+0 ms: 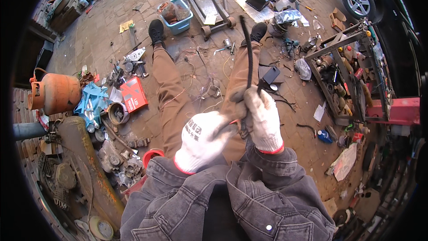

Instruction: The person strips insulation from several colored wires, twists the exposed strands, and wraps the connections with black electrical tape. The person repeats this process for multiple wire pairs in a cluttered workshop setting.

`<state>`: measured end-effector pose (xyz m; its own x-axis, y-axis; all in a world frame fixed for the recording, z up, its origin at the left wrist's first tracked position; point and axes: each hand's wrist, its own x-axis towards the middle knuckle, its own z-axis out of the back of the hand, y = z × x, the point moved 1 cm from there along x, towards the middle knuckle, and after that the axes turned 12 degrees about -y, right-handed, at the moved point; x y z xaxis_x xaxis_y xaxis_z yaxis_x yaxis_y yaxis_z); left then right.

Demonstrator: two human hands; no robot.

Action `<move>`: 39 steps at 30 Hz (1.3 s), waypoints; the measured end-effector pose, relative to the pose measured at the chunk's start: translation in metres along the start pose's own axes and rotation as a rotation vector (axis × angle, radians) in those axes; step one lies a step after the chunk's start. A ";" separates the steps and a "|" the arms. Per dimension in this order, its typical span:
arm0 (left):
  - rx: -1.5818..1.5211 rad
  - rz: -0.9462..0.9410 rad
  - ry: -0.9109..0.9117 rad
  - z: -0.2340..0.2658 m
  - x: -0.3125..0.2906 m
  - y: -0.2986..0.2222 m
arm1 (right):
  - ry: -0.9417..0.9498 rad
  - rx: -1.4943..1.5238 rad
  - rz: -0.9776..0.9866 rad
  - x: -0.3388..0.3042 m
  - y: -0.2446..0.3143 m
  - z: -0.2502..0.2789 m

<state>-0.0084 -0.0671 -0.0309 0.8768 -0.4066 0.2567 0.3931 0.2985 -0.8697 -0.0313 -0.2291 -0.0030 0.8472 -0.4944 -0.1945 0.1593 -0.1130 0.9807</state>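
A long black ribbed tube (249, 58), apparently wire conduit, rises from between my hands and bends toward its far tip. My right hand (265, 122), in a white knit glove with dark-stained fingers, is closed around its lower part. From the left, my left hand (203, 138), gloved alike, reaches to the tube just below the right fingers. Its fingers are bent together and slightly blurred, and what they pinch is hidden. A small orange-red bit shows beside the left fingertips. Thin wires (203, 87) lie on the ground between my outstretched legs.
Left of me are an orange gas cylinder (60, 93), a red box (133, 94) and metal parts. Ahead stand a blue basket (180, 23) and a low wheeled frame (206, 6). A black phone (270, 75) lies beyond my right hand, near a cluttered metal rack (345, 44) and a car wheel (358, 0).
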 end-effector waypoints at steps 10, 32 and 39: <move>-1.315 0.214 0.244 -0.012 -0.012 0.009 | 0.004 -0.219 0.306 0.006 -0.016 -0.003; -1.398 0.295 -0.024 -0.023 -0.053 0.000 | -0.579 0.503 -0.075 0.112 -0.008 0.123; -1.520 0.423 -0.193 -0.015 -0.030 0.022 | -0.191 0.675 -0.116 0.083 -0.031 0.110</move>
<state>-0.0303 -0.0608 -0.0642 0.9133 -0.3752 -0.1583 -0.4049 -0.7950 -0.4517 -0.0220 -0.3615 -0.0512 0.7304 -0.5822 -0.3572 -0.1580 -0.6527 0.7409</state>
